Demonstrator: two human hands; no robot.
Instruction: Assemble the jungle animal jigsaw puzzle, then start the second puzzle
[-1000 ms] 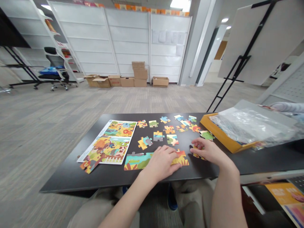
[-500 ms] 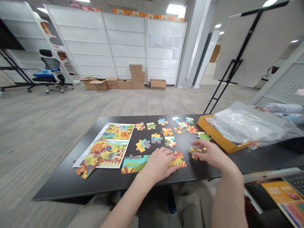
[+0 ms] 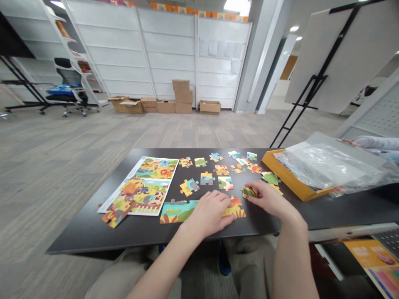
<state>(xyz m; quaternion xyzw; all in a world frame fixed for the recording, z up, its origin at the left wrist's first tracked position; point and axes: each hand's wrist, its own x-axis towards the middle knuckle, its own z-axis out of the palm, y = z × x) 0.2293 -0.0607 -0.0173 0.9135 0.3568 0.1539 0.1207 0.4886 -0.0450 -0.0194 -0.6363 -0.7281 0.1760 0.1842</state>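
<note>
My left hand [image 3: 215,209] lies palm down over the middle of a strip of joined jigsaw pieces [image 3: 177,211], its fingers loosely spread. The strip shows turquoise water and a crocodile at its left end, orange and yellow at its right. Just beyond the strip's right end, my right hand [image 3: 266,198] pinches a green and yellow puzzle piece [image 3: 250,192] between thumb and fingers, close above the table. Behind my hands lie several loose pieces, among them one with a grey shape [image 3: 189,187] and a pale green one [image 3: 225,183]. A green piece [image 3: 270,178] lies beyond my right hand.
A printed picture sheet [image 3: 148,185] lies on the left of the black table [image 3: 84,232], with a few joined pieces [image 3: 114,217] over its near corner. An orange-yellow tray [image 3: 288,178] holding plastic wrapping [image 3: 330,162] stands at the right. An easel board [image 3: 343,58] rises behind it.
My right hand has moved left with the puzzle piece, nearer the strip's right end. The left hand stays on the strip. The camera view has shifted slightly.
</note>
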